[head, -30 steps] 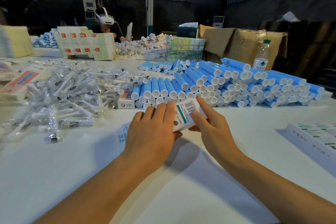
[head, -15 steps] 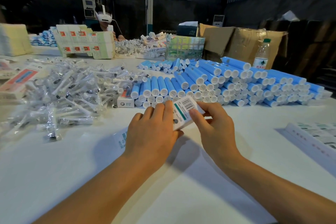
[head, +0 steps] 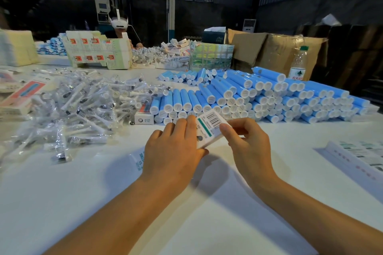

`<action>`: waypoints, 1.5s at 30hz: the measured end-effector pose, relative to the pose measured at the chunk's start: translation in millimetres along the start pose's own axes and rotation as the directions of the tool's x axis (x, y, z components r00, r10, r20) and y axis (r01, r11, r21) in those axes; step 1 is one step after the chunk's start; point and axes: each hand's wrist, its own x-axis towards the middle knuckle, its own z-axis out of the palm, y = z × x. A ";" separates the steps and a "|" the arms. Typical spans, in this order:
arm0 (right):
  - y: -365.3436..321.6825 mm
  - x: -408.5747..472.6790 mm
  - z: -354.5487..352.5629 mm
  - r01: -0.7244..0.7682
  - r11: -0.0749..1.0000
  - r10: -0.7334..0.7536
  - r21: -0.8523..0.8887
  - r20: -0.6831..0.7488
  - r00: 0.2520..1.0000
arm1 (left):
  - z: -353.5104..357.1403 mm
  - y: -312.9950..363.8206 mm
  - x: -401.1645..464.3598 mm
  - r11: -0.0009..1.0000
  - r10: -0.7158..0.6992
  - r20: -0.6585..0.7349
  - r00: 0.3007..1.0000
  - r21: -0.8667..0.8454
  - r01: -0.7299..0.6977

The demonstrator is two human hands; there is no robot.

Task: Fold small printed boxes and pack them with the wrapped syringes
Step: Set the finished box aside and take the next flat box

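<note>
A small white printed box point(head: 210, 128) with a barcode and a green stripe is held just above the white table point(head: 62, 203). My left hand point(head: 174, 151) wraps over its left side from above. My right hand point(head: 246, 145) pinches its right end with curled fingers. The box's lower part is hidden behind my left hand. A heap of wrapped syringes point(head: 78, 105) in clear plastic lies to the left. Another flat printed box point(head: 139, 160) peeks out from under my left wrist.
A big stack of blue tubes with white caps point(head: 259, 97) lies just behind my hands. A stack of flat box blanks point(head: 360, 155) sits at the right. A water bottle point(head: 298, 64), brown cartons point(head: 275, 49) and a person in a headset point(head: 120, 27) are farther back.
The box has tilted up a little and my right fingers have curled more tightly around its right end. My left hand has barely moved.
</note>
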 end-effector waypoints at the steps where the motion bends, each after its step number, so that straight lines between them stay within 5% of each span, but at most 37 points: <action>1: 0.5 0.1 0.1 -0.011 1.000 0.011 0.001 -0.015 1.000 | 0.1 0.0 0.3 1.000 0.000 0.002 1.000 -0.002 0.000; 12: 2.7 -8.5 5.1 0.188 0.977 -0.192 -0.103 -0.028 0.981 | -0.1 4.4 -1.1 1.000 -0.005 0.022 1.000 -0.024 0.005; 18: 2.0 -2.2 3.4 0.114 0.993 -0.114 -0.022 0.014 0.993 | -1.0 4.7 -0.3 0.999 0.013 0.013 1.000 -0.040 -0.013; 27: 2.3 -2.9 0.8 0.223 0.966 -0.203 -0.132 0.150 0.968 | -2.4 -4.6 2.5 1.000 0.022 0.086 0.996 -0.001 -0.022; 29: -2.7 1.6 -7.1 0.245 0.955 -0.172 -0.168 0.361 0.917 | -7.4 -8.1 1.8 0.998 0.058 0.133 0.989 0.000 -0.058; 31: -8.4 8.7 -18.5 0.397 0.882 -0.174 -0.255 0.606 0.776 | -13.5 -11.0 1.5 0.992 0.123 0.165 0.979 -0.042 -0.118; 33: -11.8 11.3 -26.9 0.643 0.677 -0.211 -0.357 0.743 0.635 | -15.7 -11.5 -0.3 0.967 0.234 0.104 0.967 -0.125 -0.221; 35: -13.9 7.9 -36.5 0.745 0.492 -0.171 -0.450 0.789 0.590 | -9.7 -10.1 -1.4 0.928 0.345 -0.004 0.938 -0.144 -0.342; 39: -11.6 -10.1 -87.2 0.690 0.352 -0.153 -0.632 0.689 0.709 | -0.5 -4.9 0.7 0.906 0.391 -0.134 0.910 -0.116 -0.407; 42: -3.4 -24.2 -150.6 0.439 0.330 -0.130 -0.836 0.420 0.898 | 13.3 -8.7 -0.1 0.898 0.390 -0.171 0.905 -0.146 -0.414; 45: 8.5 -34.5 -206.6 0.141 0.271 -0.080 -0.952 0.124 0.989 | 21.1 -8.2 -0.4 0.880 0.416 -0.111 0.903 -0.200 -0.430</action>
